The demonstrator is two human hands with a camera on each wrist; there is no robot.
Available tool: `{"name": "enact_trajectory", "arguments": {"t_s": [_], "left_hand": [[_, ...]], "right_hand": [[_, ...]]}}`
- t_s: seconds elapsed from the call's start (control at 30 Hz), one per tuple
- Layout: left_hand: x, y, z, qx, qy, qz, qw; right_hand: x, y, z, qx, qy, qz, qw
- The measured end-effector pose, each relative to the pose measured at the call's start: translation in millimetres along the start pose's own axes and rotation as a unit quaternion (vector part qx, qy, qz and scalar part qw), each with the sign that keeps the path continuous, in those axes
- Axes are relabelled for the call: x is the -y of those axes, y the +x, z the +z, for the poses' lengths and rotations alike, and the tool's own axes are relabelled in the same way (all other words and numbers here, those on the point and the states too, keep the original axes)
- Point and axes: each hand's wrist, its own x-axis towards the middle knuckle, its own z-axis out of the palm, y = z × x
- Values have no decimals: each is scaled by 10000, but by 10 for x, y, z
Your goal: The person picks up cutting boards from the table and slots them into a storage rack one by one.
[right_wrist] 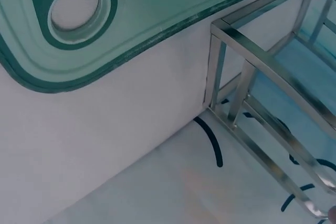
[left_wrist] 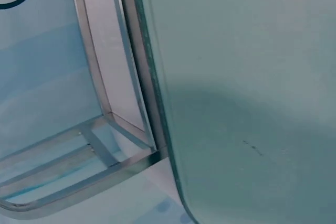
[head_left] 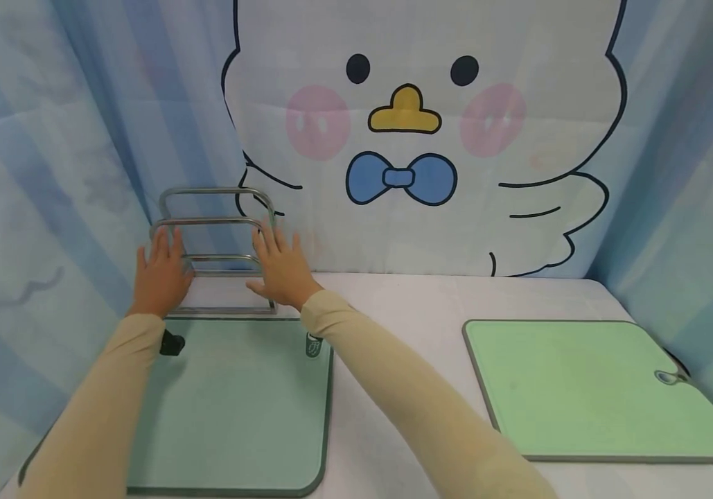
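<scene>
A metal wire rack (head_left: 213, 221) stands upright at the back left, with rounded upper loops and a rectangular base. My left hand (head_left: 163, 277) is at its left side, fingers straight and pointing up. On the other side, my right hand (head_left: 285, 269) has its fingers extended and spread along the rack's right end. In the right wrist view, a fingertip (right_wrist: 332, 214) is at a lower corner of the rack (right_wrist: 278, 80). Just in front of the rack lies a green cutting board (head_left: 238, 416) with a dark-ringed hole (right_wrist: 76, 6); its edge is close to the rack's base (left_wrist: 137, 166).
A second, lighter green cutting board (head_left: 581, 388) lies flat on the right of the white tablecloth (head_left: 393, 346). Behind hangs a curtain (head_left: 406, 235) with a cartoon bird print, and blue curtains (head_left: 693, 229) close both sides.
</scene>
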Motion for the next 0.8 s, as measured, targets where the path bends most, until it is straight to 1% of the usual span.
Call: {"name": "enact_trajectory", "arguments": {"t_s": [0.1,0.27,0.33,0.4,0.47,0.53,0.6,0.7,0.8], "left_hand": [[36,-38,18,-65,-62,-22,10000],[57,-79,20,-478,-76,182,9987],[66,-91,25,-639,-29,200,9977],[72,-101,31,-661,-24,114,9977],[76,-105,36,-558,-59,-33,9984],[72,-105,37,-455,-100,-156,9988],[64,-105,35,-418,-129,-188,9989],[42,-109,31,-481,-119,-210,9986],[18,-111,38,-641,-146,-188,9977]], "right_hand": [[43,-16,44,50,-51,-48,10000],[119,-23,102,216,48,-164,9996],[147,-26,112,289,51,-189,9994],[168,-29,120,320,101,-193,9993],[180,-27,129,295,138,-176,9993],[186,-25,135,207,164,-168,9995],[186,-15,144,109,199,-164,9996],[185,5,150,23,157,-190,9997],[187,22,147,7,109,-221,9997]]}}
